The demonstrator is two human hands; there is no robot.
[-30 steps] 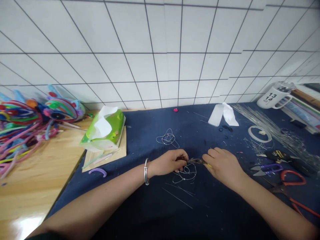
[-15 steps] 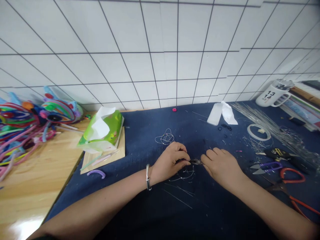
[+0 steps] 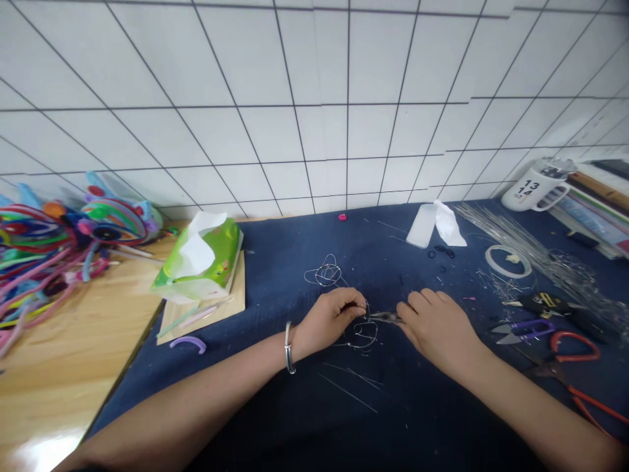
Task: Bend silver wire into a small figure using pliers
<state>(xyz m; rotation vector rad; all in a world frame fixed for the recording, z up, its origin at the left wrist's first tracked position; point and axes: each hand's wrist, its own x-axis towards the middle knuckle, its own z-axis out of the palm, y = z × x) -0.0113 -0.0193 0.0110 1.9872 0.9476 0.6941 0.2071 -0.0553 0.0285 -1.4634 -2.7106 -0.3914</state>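
"So, where was the bent wire point(image 3: 376, 333)?"

"Toward the near edge of the tabletop point(image 3: 275, 262), around the middle, in loose loops beside the left hand point(image 3: 330, 319)."

"And that hand's grip?"

"Nearly closed, thumb and fingertips pinched together on the upper part of the wire. A silver bracelet point(image 3: 289, 349) circled the wrist."

"What about the right hand point(image 3: 437, 324)?"

"Its grip was curled shut around the pliers point(image 3: 388, 317), which pointed left. Their tips were right by the wire, but I couldn't tell whether they had bitten on it."

"Anything nearby?"

"A second wire tangle point(image 3: 322, 267) lay farther toward the far edge, beyond the left hand. Toward the right edge were purple snips point(image 3: 528, 331) and red-handled scissors point(image 3: 555, 368)."

"And the corners?"

"A white mug point(image 3: 528, 190) stood near the far right one, past a bundle of straight wires point(image 3: 511, 233). Over the far left part, a green tissue pack point(image 3: 221, 246) rested on brown paper point(image 3: 238, 288)."
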